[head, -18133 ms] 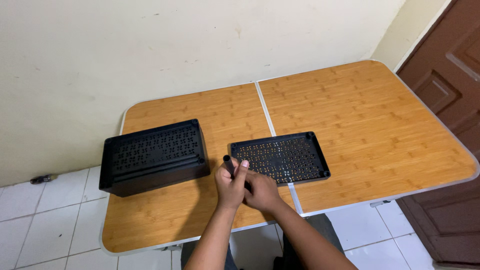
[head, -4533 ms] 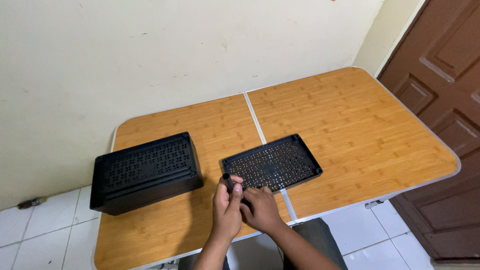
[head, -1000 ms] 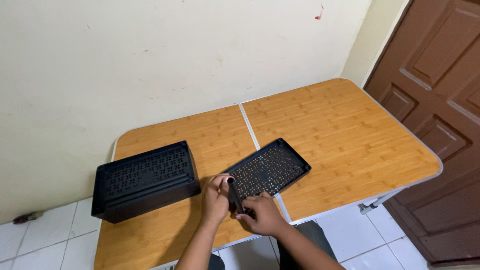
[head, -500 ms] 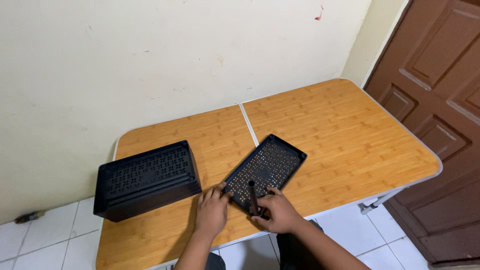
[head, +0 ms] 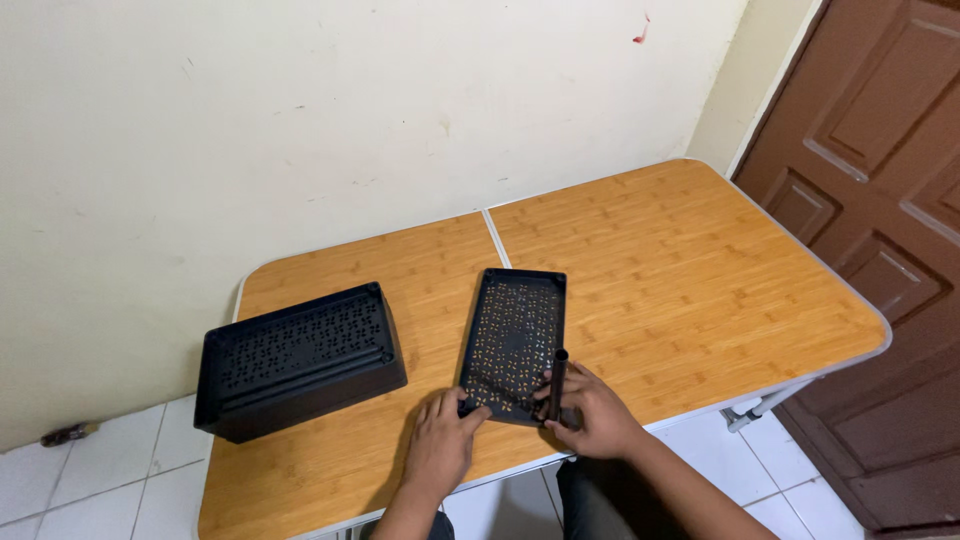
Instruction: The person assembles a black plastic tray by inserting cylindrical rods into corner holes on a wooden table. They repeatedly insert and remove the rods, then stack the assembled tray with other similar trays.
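Note:
A flat black perforated tray (head: 515, 335) lies upside down on the wooden folding table (head: 690, 270), its long side running away from me. My left hand (head: 440, 445) rests on the tray's near left corner, fingers on its edge. My right hand (head: 590, 410) grips a short black tube (head: 556, 380), held upright against the tray's near right corner. A larger, deeper black perforated box (head: 298, 355) sits upside down to the left, apart from both hands.
A cream wall stands behind the table. At the right is a brown panelled door (head: 870, 180). White floor tiles (head: 90, 480) show at the left, with a small dark object by the wall. The table edge lies just under my wrists.
The flat tray has been turned from slanted to lengthwise away from me. My right hand carried the tube from the tray's middle to its near right corner; my left hand followed the near left corner.

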